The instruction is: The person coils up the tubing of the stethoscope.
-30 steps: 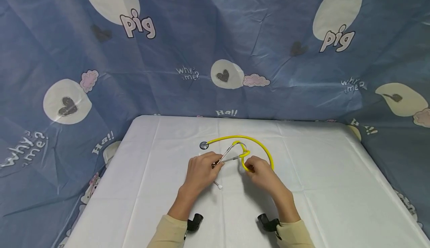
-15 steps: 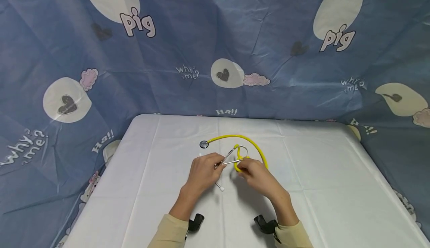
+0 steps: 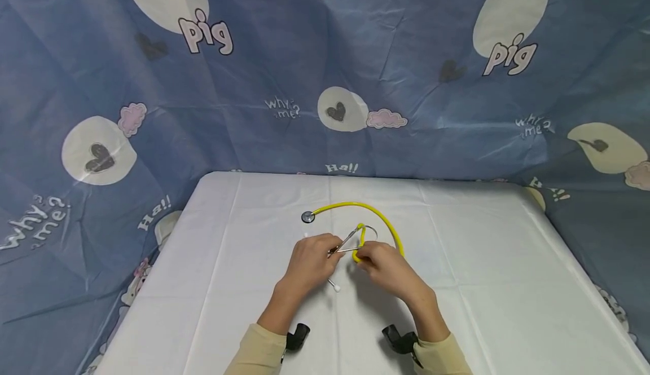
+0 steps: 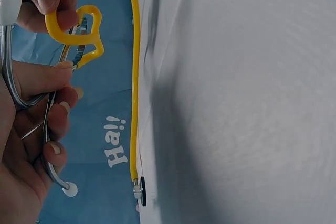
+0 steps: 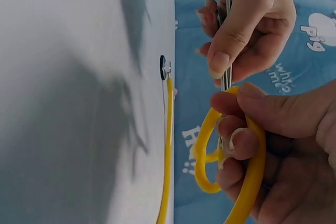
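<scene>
A stethoscope with yellow tubing [image 3: 376, 210] is held between both hands above the white table. My left hand [image 3: 313, 259] grips its crossed metal ear tubes [image 4: 50, 114], thumb on one side and fingers curled round the other. White eartips [image 4: 70, 189] stick out on either side of that hand. With thumb and fingers my right hand [image 3: 388, 268] pinches the yellow tube close to the Y-shaped fork [image 4: 84, 38], where the tubing bends in a loop [image 5: 202, 150]. The round chest piece [image 3: 308, 217] lies on the table beyond the left hand, its tube arcing back to the right hand.
A white cloth [image 3: 487, 273] with fold creases covers the table. Behind and at the sides hangs a blue printed curtain [image 3: 304, 36]. Black camera mounts [image 3: 298, 336] sit at both wrists, just above the cloth.
My right hand has moved left toward the left hand, drawing the tubing with it, and the yellow arc has narrowed. The left hand has shifted slightly right; the chest piece stays put.
</scene>
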`<state>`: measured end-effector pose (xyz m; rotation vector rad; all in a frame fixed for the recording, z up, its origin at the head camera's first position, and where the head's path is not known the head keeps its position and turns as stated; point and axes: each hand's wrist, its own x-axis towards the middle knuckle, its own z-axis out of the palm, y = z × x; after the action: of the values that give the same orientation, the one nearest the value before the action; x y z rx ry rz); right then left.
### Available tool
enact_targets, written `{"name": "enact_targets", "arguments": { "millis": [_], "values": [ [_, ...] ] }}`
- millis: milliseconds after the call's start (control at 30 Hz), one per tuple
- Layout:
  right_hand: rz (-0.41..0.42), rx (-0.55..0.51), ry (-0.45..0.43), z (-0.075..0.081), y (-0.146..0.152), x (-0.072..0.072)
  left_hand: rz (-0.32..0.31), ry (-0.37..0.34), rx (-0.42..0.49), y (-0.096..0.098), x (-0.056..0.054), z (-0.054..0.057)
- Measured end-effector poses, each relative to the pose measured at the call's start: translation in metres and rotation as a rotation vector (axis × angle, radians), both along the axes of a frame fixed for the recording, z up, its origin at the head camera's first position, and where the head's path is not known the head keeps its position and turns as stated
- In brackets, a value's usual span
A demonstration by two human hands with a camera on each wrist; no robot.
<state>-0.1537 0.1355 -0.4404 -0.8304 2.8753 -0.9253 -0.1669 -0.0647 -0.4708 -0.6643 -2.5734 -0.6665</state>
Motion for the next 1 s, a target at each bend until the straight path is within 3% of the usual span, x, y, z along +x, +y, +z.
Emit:
{"name": "enact_targets", "arguments": {
  "millis": [167,433,700,767,1000],
  "values": [
    [-0.018,-0.02,0.0,0.002,0.008,-0.002,-0.028,-0.019,0.004,0.0,0.0,0.001],
    [-0.132,0.026,0.082,0.01,0.015,0.001,-0.151,-0.106,-0.052,-0.003,0.001,0.007],
    [-0.058,-0.013,0.287,0.003,0.014,-0.006,-0.185,-0.065,-0.135,0.0,0.003,0.011],
    [-0.066,-0.034,0.277,0.002,0.013,-0.007,-0.168,-0.061,-0.142,0.001,0.004,0.011],
    [-0.123,-0.112,0.112,0.001,0.013,-0.006,-0.134,-0.032,-0.134,0.01,0.007,0.008]
  ]
}}
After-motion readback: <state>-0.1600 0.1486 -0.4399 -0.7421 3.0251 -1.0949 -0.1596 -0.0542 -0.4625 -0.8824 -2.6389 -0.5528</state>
